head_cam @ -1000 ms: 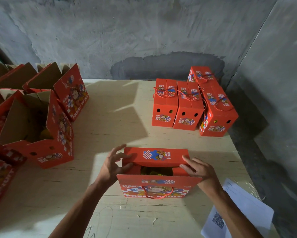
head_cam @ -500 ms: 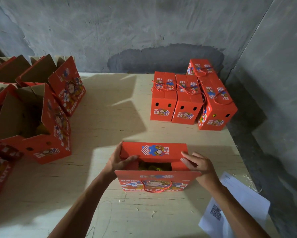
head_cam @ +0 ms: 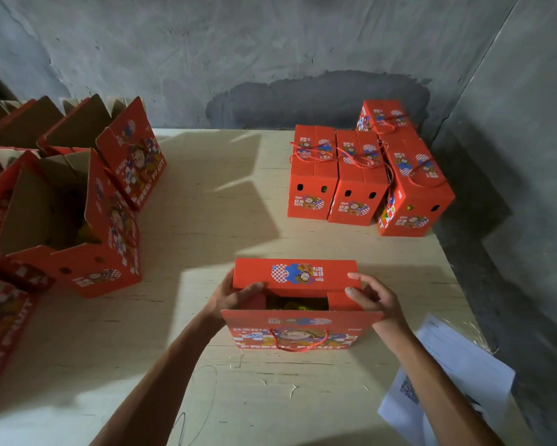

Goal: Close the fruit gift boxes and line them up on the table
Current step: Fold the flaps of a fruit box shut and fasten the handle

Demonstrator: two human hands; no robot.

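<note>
A red gift box [head_cam: 295, 278] stands on the pale wooden table [head_cam: 206, 220], its far flap folded over and yellow-green fruit showing through the gap. The left hand [head_cam: 232, 296] grips its left end, and the right hand [head_cam: 372, 296] holds the right end with fingers on the flap. Four closed boxes [head_cam: 361, 178] stand together at the far right, open boxes [head_cam: 77, 217] at the left, and a paper sheet [head_cam: 447, 378] lies near right.

Gift boxes [head_cam: 309, 329]: printed red cardboard, brown matt inside, cord handles. Table [head_cam: 206, 220]: pale grained wood. Wall [head_cam: 238, 43]: rough grey plaster.
</note>
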